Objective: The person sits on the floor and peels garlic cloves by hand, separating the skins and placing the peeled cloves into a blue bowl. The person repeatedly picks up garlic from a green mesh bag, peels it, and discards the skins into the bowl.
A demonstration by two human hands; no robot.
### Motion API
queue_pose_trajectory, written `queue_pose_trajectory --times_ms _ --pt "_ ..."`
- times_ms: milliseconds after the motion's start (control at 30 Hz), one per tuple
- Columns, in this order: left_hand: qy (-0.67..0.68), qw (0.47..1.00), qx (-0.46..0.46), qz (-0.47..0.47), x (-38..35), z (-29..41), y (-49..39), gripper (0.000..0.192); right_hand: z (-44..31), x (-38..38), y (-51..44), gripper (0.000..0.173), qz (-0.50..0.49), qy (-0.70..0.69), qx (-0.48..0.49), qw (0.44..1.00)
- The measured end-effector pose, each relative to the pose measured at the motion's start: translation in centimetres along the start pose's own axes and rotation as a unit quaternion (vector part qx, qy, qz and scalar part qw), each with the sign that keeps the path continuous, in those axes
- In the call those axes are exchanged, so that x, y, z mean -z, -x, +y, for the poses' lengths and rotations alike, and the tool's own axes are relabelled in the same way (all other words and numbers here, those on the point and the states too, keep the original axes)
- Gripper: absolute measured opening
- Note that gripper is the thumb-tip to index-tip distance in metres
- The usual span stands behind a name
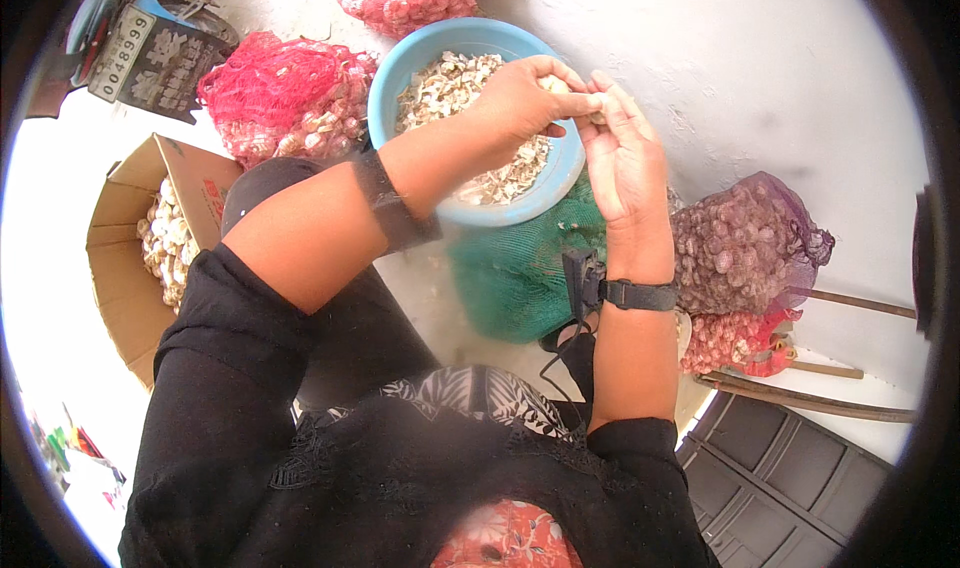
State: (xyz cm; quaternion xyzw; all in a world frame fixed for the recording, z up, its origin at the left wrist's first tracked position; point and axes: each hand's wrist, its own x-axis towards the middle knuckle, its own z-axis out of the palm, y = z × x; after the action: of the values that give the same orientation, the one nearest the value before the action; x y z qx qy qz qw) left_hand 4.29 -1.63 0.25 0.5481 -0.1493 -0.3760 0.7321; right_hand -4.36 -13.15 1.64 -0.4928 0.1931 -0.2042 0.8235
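My left hand (521, 99) reaches over the blue plastic basin (382, 103), its fingers closed round a pale garlic bulb (553, 84). At the basin's right rim my right hand (626, 148) is raised palm up, fingertips meeting those of the left. A small pale piece of garlic (598, 117) shows between the fingertips of my right hand, partly hidden by the fingers. Dry, papery garlic skins (450, 73) fill much of the basin beneath my left hand and forearm.
Red mesh sacks of garlic (285, 95) lie left of and behind the basin. A cardboard box of garlic bulbs (124, 268) stands at left. Green netting (510, 283), a purple mesh sack (727, 238), a smaller red sack (720, 339) and wooden poles (825, 401) are nearer and right.
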Motion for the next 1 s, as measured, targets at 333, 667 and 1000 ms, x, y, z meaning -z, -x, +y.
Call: queue_pose_trajectory --times_ms 333,667,1000 --pt "-0.019 0.999 -0.029 -0.024 -0.1 -0.2 -0.5 0.027 0.5 -0.5 -0.3 0.023 0.085 0.073 0.08 0.991" --pt "-0.16 0.985 -0.072 -0.01 -0.2 -0.1 -0.2 0.034 -0.3 0.4 -0.8 0.009 0.08 0.234 0.079 0.966" --pt "0.042 0.998 -0.001 -0.056 0.3 0.0 -0.4 0.032 -0.5 1.2 -2.1 0.03 0.198 0.094 0.098 0.971"
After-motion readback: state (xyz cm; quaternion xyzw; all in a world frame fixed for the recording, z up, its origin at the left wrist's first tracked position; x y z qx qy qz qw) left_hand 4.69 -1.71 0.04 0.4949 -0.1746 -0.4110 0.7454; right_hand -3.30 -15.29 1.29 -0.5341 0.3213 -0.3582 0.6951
